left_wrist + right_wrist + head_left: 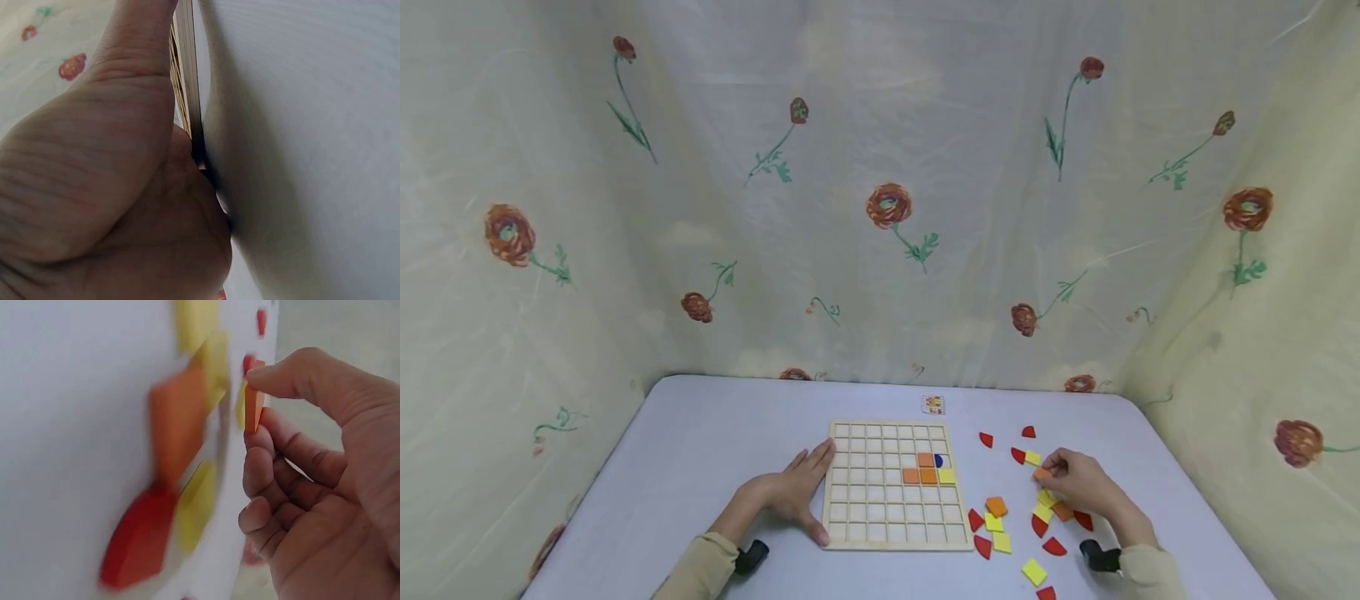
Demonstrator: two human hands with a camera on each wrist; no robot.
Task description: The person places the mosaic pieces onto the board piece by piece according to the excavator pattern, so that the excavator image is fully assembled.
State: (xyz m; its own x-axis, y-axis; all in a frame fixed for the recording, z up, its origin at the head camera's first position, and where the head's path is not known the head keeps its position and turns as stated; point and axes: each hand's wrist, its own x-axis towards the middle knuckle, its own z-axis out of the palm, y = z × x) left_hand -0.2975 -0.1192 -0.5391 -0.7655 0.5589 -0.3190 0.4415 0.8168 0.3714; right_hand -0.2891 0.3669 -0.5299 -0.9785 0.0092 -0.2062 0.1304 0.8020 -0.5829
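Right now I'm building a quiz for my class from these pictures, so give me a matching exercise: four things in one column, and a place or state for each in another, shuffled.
Things:
1. left hand
2. right hand
3. blue piece
4. small card

Places or states:
A. sits in a cell of the wooden board
B. pinches an orange tile
C. lies on the table behind the board
D. rests flat against the board's left edge

Pairs: 1-D, 2-B, 3-A, 4-C
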